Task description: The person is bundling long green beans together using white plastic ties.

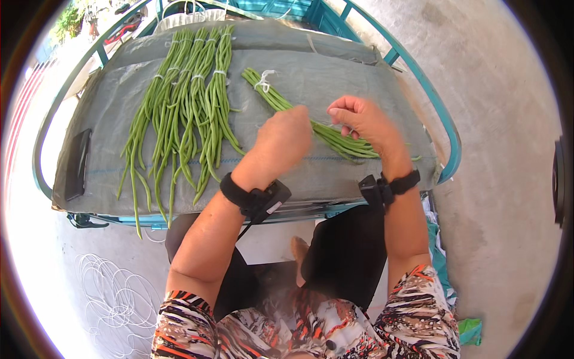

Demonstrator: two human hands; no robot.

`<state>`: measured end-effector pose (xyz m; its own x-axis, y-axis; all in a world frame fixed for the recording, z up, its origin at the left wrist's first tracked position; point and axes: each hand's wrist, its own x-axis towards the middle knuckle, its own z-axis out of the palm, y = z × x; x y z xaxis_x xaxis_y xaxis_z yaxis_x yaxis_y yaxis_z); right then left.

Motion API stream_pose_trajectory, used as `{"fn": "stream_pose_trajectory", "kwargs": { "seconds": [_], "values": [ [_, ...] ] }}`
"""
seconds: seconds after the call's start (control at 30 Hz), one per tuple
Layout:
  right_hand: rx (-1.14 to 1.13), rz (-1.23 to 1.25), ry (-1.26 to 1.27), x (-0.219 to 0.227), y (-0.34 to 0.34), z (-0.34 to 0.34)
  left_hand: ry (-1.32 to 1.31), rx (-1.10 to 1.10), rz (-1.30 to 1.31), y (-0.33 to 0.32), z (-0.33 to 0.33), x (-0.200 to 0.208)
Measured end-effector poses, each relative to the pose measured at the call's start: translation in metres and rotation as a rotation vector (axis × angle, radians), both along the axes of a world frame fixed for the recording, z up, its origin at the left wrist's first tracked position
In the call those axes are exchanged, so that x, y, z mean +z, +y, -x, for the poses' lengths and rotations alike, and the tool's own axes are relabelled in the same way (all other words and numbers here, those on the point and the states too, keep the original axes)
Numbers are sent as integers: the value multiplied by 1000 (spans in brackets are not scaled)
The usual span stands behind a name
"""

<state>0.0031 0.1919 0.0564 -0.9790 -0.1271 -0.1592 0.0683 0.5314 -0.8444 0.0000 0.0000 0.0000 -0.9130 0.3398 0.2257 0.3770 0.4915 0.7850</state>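
Note:
A bundle of long green beans (270, 93) lies slantwise on the grey sheet, a white tie (265, 80) knotted around its far end. Above its middle, my left hand (284, 137) is closed in a fist, its fingertips turned out of sight. Just to the right, my right hand (366, 124) has its thumb and fingers curled together over the lower half of the beans. A faint whitish bit, perhaps string, shows by those fingers, but I cannot make out what either hand holds. Further left, several tied bundles of long beans (188, 102) lie side by side.
The grey sheet (107, 179) covers a cart bed with teal rails (439, 113). A dark flat object (79, 164) lies at its left edge, and a white bag (185, 19) stands behind. Loose white cord (113, 293) is coiled on the floor at the lower left.

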Motion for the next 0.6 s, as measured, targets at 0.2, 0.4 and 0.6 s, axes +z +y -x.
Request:
{"fn": "stream_pose_trajectory", "kwargs": {
  "seconds": [0.2, 0.4, 0.6],
  "values": [
    [-143, -207, 289, -32, 3, -12, 290, -40, 135, -15, 10, -11],
    [-285, -275, 415, -24, -2, -20, -82, -122, 83, -13, 9, -4],
    [123, -462, 310, -17, -22, -39, -298, -134, 73, -13, 3, 10]
  ]
}}
